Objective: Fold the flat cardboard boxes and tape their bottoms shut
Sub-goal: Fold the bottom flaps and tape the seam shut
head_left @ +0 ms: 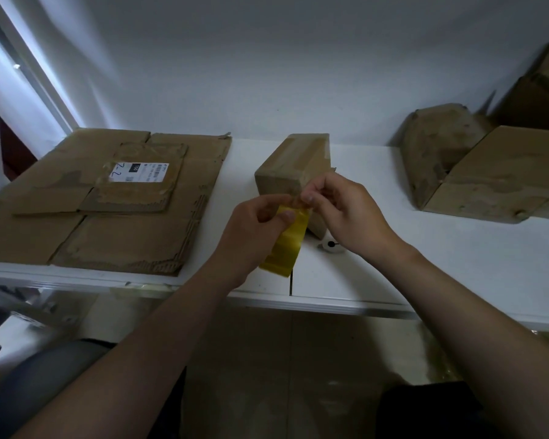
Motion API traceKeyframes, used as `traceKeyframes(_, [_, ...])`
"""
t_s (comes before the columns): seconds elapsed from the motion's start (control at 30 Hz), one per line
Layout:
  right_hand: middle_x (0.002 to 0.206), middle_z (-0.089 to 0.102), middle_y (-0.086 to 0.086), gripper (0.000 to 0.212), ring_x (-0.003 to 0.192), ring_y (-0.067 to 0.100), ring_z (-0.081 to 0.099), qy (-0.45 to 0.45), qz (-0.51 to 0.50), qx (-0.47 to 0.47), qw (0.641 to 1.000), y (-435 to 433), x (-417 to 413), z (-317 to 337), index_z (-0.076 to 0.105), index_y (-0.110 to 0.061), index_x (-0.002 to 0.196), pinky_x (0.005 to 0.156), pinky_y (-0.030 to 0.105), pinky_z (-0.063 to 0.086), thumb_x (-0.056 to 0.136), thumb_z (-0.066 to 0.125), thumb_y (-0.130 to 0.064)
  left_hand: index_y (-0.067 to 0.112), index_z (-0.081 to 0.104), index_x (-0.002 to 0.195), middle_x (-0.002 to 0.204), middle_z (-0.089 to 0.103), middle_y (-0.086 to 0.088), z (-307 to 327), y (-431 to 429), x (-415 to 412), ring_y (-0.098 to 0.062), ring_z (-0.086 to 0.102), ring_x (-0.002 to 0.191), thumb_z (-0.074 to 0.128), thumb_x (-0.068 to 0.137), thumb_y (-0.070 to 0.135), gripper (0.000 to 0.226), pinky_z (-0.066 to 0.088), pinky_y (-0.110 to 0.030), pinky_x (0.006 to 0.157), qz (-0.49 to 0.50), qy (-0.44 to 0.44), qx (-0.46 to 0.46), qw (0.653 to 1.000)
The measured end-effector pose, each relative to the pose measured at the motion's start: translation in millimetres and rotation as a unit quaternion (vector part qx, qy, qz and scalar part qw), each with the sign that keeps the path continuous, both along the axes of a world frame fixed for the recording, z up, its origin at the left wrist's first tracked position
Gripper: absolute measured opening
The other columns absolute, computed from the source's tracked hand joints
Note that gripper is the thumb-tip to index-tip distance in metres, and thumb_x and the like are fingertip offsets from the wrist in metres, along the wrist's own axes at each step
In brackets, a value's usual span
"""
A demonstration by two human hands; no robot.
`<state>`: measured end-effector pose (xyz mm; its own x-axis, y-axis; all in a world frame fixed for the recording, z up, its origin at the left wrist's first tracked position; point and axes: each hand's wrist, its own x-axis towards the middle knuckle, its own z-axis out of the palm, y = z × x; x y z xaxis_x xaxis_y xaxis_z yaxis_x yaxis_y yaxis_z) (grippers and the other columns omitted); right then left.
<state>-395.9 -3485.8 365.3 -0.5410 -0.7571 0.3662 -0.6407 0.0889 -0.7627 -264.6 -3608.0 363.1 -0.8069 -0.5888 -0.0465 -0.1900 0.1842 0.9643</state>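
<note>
White table (441, 264) set against a plain wall. A folded box (295, 166) is placed at the centre, presumably within easy reach for taping. Yellow tape (287, 245) is pinched by the left hand (260, 217), and its upper end is nipped by the right hand (339, 210), probably so that a length can be freed. Flat cardboard (118, 198) is stacked at the left. Assembled boxes (476, 172) are piled far right, their interiors not visible.
</note>
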Motion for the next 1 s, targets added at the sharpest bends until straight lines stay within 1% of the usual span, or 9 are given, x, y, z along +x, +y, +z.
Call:
traceKeyframes(0.1, [0.083, 0.071, -0.008, 0.013, 0.084, 0.009, 0.068, -0.028, -0.018, -0.009, 0.999, -1.6, 0.7, 0.5, 0.064, -0.022, 0.089, 0.077, 0.035, 0.055, 0.1, 0.061, -0.016, 0.04, 0.065, 0.118, 0.116, 0.069, -0.001, 1.7, -0.1, 3.4, -0.02, 0.066, 0.106, 0.067, 0.095, 0.032, 0.024, 0.057, -0.049, 0.093, -0.017, 0.005, 0.005, 1.0])
traceKeyframes(0.2, [0.082, 0.074, -0.002, 0.016, 0.085, 0.019, 0.072, -0.069, -0.018, -0.037, 0.997, -2.8, 0.2, 7.2, 0.062, -0.022, 0.086, 0.085, 0.048, 0.057, 0.1, 0.058, -0.016, 0.032, 0.063, 0.128, 0.12, 0.067, -0.001, 2.7, -0.8, 5.4, -0.022, 0.068, 0.107, 0.072, 0.091, 0.029, 0.038, 0.06, -0.051, 0.087, -0.039, 0.009, 0.035, 0.999])
traceKeyframes(0.33, [0.085, 0.075, 0.004, 0.011, 0.087, 0.025, 0.072, -0.104, -0.028, -0.041, 0.993, -5.6, 0.6, 6.6, 0.062, -0.026, 0.084, 0.088, 0.056, 0.055, 0.095, 0.059, -0.024, 0.029, 0.066, 0.13, 0.111, 0.068, -0.006, 4.1, -4.0, 3.7, -0.026, 0.067, 0.105, 0.075, 0.085, 0.037, 0.046, 0.06, -0.054, 0.086, -0.033, 0.006, 0.022, 0.999])
traceKeyframes(0.43, [0.083, 0.075, 0.007, 0.011, 0.089, 0.028, 0.073, -0.132, -0.029, -0.055, 0.989, -6.9, 2.6, 8.6, 0.062, -0.021, 0.085, 0.091, 0.057, 0.054, 0.095, 0.057, -0.021, 0.031, 0.065, 0.128, 0.112, 0.065, -0.003, 2.5, -7.9, 3.3, -0.023, 0.064, 0.105, 0.07, 0.092, 0.032, 0.036, 0.056, -0.052, 0.092, -0.024, -0.013, 0.007, 1.0])
traceKeyframes(0.63, [0.073, 0.074, 0.009, 0.016, 0.072, 0.033, 0.073, -0.153, -0.029, -0.039, 0.987, -5.8, 2.5, 20.0, 0.06, -0.009, 0.088, 0.083, 0.055, 0.059, 0.102, 0.054, -0.009, 0.032, 0.07, 0.122, 0.096, 0.06, 0.008, -3.6, -8.4, 4.6, -0.017, 0.061, 0.097, 0.067, 0.095, 0.033, 0.028, 0.051, -0.035, 0.082, -0.02, -0.029, -0.039, 0.999])
traceKeyframes(0.77, [0.07, 0.072, 0.009, 0.017, 0.058, 0.031, 0.07, -0.147, -0.051, -0.01, 0.988, -6.0, 3.9, 24.8, 0.058, -0.007, 0.084, 0.069, 0.047, 0.059, 0.101, 0.055, -0.007, 0.034, 0.069, 0.124, 0.105, 0.062, 0.005, -12.1, -2.2, 4.4, -0.02, 0.063, 0.102, 0.066, 0.094, 0.04, 0.03, 0.057, -0.051, 0.09, -0.033, -0.044, -0.059, 0.997])
traceKeyframes(0.83, [0.07, 0.071, 0.008, 0.017, 0.056, 0.029, 0.069, -0.13, -0.06, 0.01, 0.99, -6.1, 4.4, 24.5, 0.057, -0.009, 0.084, 0.064, 0.04, 0.057, 0.101, 0.056, -0.009, 0.031, 0.066, 0.127, 0.115, 0.062, 0.002, -15.1, 2.0, 4.5, -0.021, 0.062, 0.105, 0.064, 0.095, 0.041, 0.034, 0.056, -0.053, 0.092, -0.041, -0.055, -0.072, 0.995])
traceKeyframes(0.93, [0.067, 0.071, 0.003, 0.015, 0.055, 0.027, 0.07, -0.113, -0.069, 0.043, 0.99, -5.6, 2.7, 24.4, 0.059, -0.01, 0.084, 0.063, 0.031, 0.053, 0.1, 0.056, -0.011, 0.032, 0.046, 0.136, 0.112, 0.059, 0.003, -19.6, 6.2, 3.6, -0.017, 0.062, 0.098, 0.062, 0.096, 0.04, 0.043, 0.056, -0.041, 0.083, -0.045, -0.05, -0.121, 0.99])
traceKeyframes(1.0, [0.066, 0.072, -0.001, 0.015, 0.056, 0.023, 0.07, -0.097, -0.068, 0.06, 0.991, -5.4, 2.0, 26.7, 0.062, -0.011, 0.084, 0.063, 0.027, 0.052, 0.098, 0.057, -0.011, 0.033, 0.033, 0.131, 0.109, 0.055, 0.004, -22.7, 8.6, 4.3, -0.013, 0.061, 0.089, 0.064, 0.096, 0.037, 0.048, 0.051, -0.033, 0.073, -0.029, -0.029, -0.161, 0.986])
